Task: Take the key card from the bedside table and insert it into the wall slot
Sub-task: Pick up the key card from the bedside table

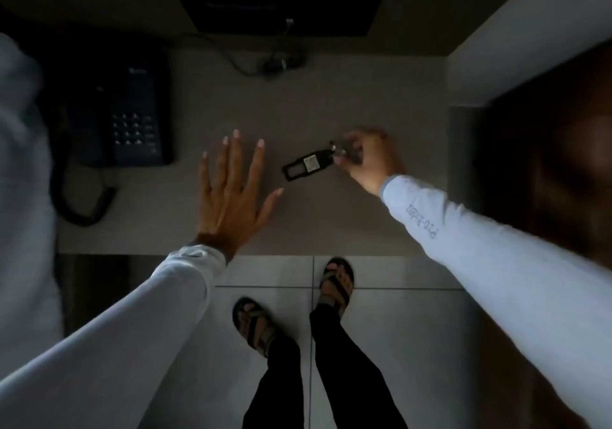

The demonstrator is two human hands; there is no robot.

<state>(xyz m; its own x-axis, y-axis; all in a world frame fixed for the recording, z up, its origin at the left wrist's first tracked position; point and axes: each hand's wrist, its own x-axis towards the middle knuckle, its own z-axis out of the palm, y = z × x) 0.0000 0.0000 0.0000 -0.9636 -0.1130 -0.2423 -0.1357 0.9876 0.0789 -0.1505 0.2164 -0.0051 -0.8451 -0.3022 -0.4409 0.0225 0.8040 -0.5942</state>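
The grey, matte-topped bedside bench (231, 103) fills the dim view from above, with a pale tiled floor (397, 329) below its near edge. A dark push-button telephone (132, 110) with a coiled cord sits at the bench's left side. The left hand (231, 193), in a white sleeve, is spread flat with fingers splayed wide over the bench, palm down, holding nothing. The right hand (371, 160) reaches in from the right, blurred, its fingers curled and pinching the ring end of the small black rectangular key card tag (309, 163), which lies on the bench between the two hands.
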